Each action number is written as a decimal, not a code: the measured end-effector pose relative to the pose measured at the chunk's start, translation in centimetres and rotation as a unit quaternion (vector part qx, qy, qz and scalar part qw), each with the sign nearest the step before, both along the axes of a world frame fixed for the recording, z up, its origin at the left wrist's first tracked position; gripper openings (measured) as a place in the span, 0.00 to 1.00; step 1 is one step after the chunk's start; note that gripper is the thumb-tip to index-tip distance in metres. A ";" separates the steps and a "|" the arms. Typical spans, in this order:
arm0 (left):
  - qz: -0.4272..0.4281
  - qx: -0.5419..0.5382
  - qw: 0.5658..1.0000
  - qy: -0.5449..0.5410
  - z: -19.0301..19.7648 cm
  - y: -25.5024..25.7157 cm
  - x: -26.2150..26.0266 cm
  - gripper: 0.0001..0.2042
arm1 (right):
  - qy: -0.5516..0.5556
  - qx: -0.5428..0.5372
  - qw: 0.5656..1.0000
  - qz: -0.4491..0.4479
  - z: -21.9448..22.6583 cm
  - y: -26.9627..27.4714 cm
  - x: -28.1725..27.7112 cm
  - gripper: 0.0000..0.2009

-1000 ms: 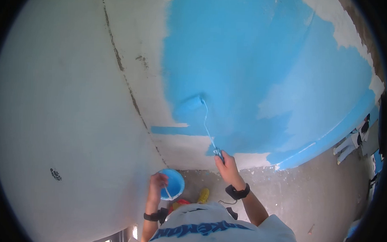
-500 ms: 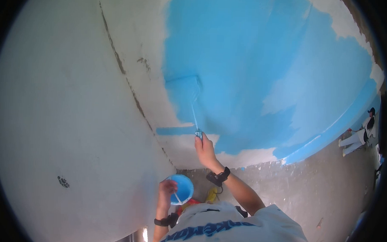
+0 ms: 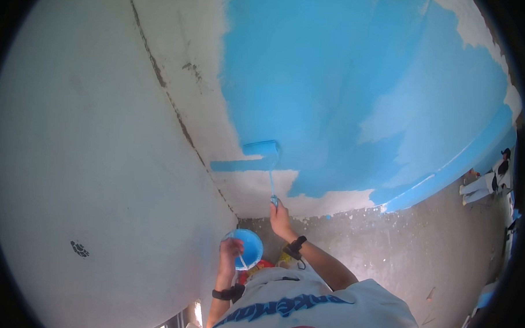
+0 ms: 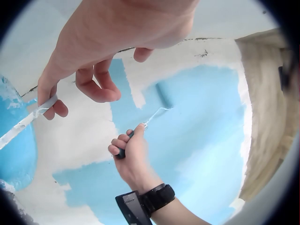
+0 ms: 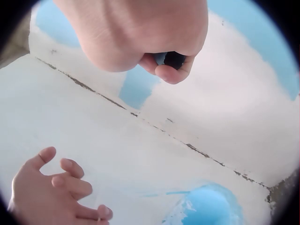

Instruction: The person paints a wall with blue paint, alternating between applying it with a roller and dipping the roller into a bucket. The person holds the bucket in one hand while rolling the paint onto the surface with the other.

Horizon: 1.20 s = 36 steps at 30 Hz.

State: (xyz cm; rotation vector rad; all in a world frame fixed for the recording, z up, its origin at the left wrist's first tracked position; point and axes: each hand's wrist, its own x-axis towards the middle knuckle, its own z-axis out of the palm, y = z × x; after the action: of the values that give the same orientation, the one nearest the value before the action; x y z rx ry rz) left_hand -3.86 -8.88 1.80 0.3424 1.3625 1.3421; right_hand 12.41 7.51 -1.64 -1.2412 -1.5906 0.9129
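Note:
My right hand (image 3: pixel 281 221) grips the dark handle (image 5: pixel 174 60) of a paint roller, thumb pointing along it toward the thin wire frame. The blue-coated roller sleeve (image 3: pixel 261 147) lies against the wall, at the lower left edge of the blue paint (image 3: pixel 334 97), just above a horizontal blue stripe (image 3: pixel 233 165). My left hand (image 3: pixel 230 249) holds a paint-smeared white bucket handle (image 4: pixel 21 127), hooked by the fingers at one side, while its other fingers hang loosely bent. Below that hand is the bucket (image 3: pixel 259 243), blue inside.
A pale side wall (image 3: pixel 101 158) meets the painted wall at a cracked corner seam (image 3: pixel 183 126). Bare plaster (image 3: pixel 336 202) borders the blue along the bottom. Grey floor (image 3: pixel 375 249) extends to the right, where another person (image 3: pixel 487 180) is at the far wall.
The roller first went up and left along the paint's edge, then came down to near the stripe, my right hand moving with it. My left hand keeps holding the bucket.

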 end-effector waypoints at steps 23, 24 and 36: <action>0.022 0.020 0.997 -0.066 0.1 -0.9 -1.0 0.06 | 0.043 0.020 0.997 0.069 11.9 4.2 -7.0 0.13; 0.024 0.016 0.999 -0.024 0.0 -0.9 -0.8 0.15 | 0.027 0.015 0.998 0.059 10.5 4.0 -6.4 0.13; 0.046 -0.008 0.999 0.024 -0.9 -1.0 -0.5 0.24 | -0.112 -0.060 0.992 0.000 -0.8 -0.5 -0.2 0.12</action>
State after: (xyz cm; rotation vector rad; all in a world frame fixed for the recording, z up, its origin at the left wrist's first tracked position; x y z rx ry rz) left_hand -4.38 -9.85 0.91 0.3061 1.4437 1.4061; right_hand 12.17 6.98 -2.41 -1.4709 -1.7306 0.9044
